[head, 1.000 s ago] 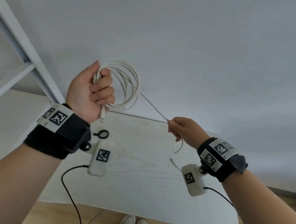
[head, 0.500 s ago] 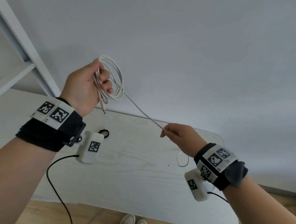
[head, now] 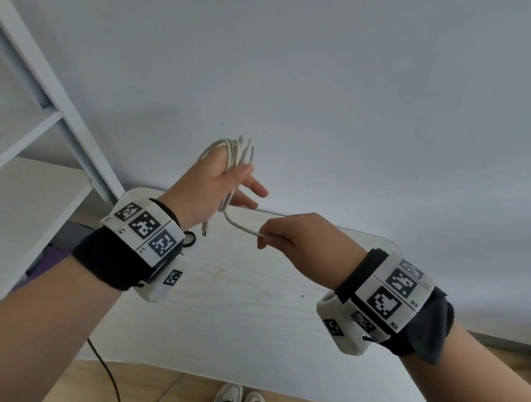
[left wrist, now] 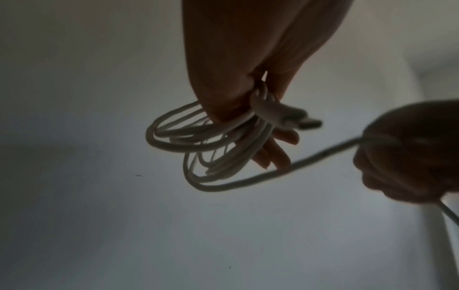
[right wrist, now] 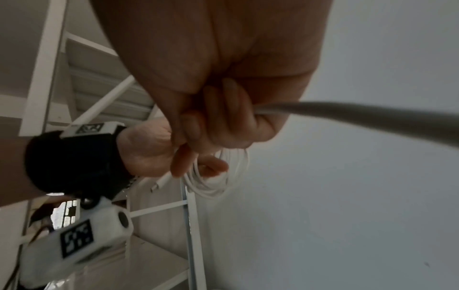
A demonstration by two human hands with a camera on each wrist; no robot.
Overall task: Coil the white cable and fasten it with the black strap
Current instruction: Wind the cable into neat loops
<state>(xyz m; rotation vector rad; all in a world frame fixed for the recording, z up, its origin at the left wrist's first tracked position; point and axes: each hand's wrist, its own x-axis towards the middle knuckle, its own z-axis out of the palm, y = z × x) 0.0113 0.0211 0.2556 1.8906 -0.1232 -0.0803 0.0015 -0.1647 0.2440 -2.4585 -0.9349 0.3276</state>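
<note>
The left hand (head: 215, 179) is raised above the bench (head: 251, 308), thumb clamping the gathered loops of the white cable (head: 239, 152) while its fingers spread to admit the next turn. The right hand (head: 290, 236) pinches the free run just beside it. The black strap (head: 189, 239) lies untouched on the bench below, with ample open air around both hands.

The black strap (head: 189, 239) on the bench (head: 251, 308) is half hidden behind the left wrist band, so its shape cannot be told. The white cable (head: 239, 227) vanishes inside the right hand (head: 299, 243); its far end is cut off at the right wrist view's edge, blurred.
</note>
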